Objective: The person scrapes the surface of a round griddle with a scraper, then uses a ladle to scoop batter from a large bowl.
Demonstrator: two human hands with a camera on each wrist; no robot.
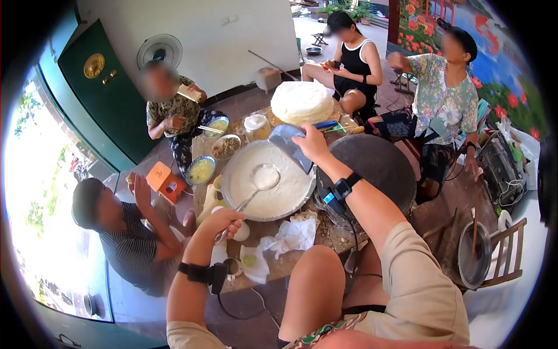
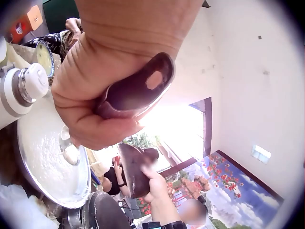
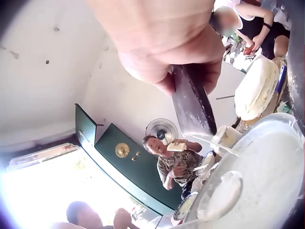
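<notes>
My left hand (image 1: 225, 223) grips the handle of a metal ladle (image 1: 251, 196), whose bowl sits in pale batter (image 1: 244, 168) inside a wide metal basin (image 1: 298, 210). The handle's hollow dark end shows in the left wrist view, held in the curled fingers (image 2: 112, 133). A dark, flat scraper (image 1: 289, 146) is pinched between the thumb and fingers of my right hand (image 1: 314, 145). It stands over the basin's right rim, with batter trailing from its lower edge in the right wrist view (image 3: 193, 102). Right of the basin lies a round dark griddle (image 1: 372, 168), below my right forearm.
A tall stack of thin pancakes (image 1: 302, 103) stands behind the basin, near a jar (image 1: 256, 125). Bowls of food (image 1: 201, 170) line the left side. Crumpled white paper (image 1: 293, 235) lies in front. Several people sit around the table; a metal pan (image 1: 474, 256) is at right.
</notes>
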